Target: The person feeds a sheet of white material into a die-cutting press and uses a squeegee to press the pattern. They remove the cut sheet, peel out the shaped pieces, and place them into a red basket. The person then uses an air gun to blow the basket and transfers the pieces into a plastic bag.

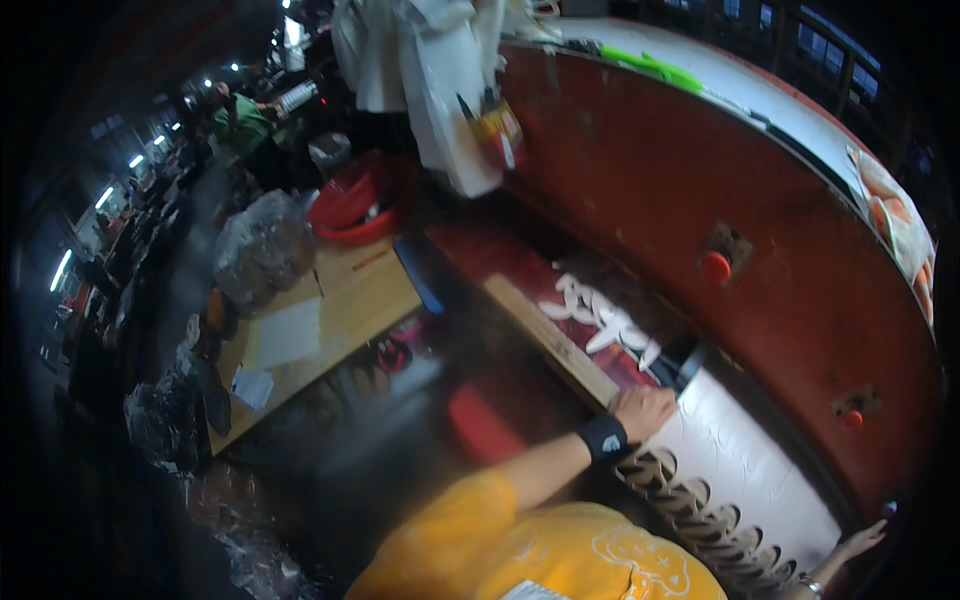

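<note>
Red panel, white sheet between left grip and right grip

The left arm reaches toward 2 o'clock; the left grip has bent fingers, their hold unclear. Well apart, at its 4 o'clock, the right grip extends its fingers toward 2 o'clock.

Amid gloom, strip lights glow far left, bluish windows upper right, a wooden table left of centre
</note>
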Tool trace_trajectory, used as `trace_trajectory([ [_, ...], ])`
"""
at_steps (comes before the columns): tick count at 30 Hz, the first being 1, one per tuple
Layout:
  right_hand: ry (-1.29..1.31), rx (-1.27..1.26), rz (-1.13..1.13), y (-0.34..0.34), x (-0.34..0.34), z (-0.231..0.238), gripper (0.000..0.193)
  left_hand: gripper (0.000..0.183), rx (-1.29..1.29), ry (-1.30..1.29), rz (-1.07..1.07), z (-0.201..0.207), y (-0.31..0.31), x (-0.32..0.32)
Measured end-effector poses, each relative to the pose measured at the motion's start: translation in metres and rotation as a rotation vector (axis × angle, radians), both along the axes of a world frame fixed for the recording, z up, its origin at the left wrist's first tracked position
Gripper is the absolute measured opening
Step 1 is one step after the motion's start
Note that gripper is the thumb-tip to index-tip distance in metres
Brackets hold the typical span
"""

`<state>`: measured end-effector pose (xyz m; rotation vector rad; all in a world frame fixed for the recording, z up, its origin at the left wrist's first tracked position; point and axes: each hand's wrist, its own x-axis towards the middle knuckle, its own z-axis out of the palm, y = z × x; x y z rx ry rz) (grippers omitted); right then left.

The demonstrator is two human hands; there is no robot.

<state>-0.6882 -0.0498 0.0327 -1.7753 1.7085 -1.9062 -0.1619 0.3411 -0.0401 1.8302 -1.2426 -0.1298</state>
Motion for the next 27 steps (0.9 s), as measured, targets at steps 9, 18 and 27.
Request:
trace_trajectory([
  [9,0.683,0.455,0.627,0.222,0.133,-0.056,0.042,0.023,0.063,-0.056,0.07,-0.01,0.007,0.007],
  [18,0.891,0.796,0.381,0.144,-0.024,-0.088,0.043,0.025,0.258,-0.092,0.082,-0.001,0.005,0.012],
  [27,0.75,0.504,-0.156,0.158,-0.022,-0.064,0.052,0.026,0.228,-0.119,0.047,-0.02,0.025,0.008],
])
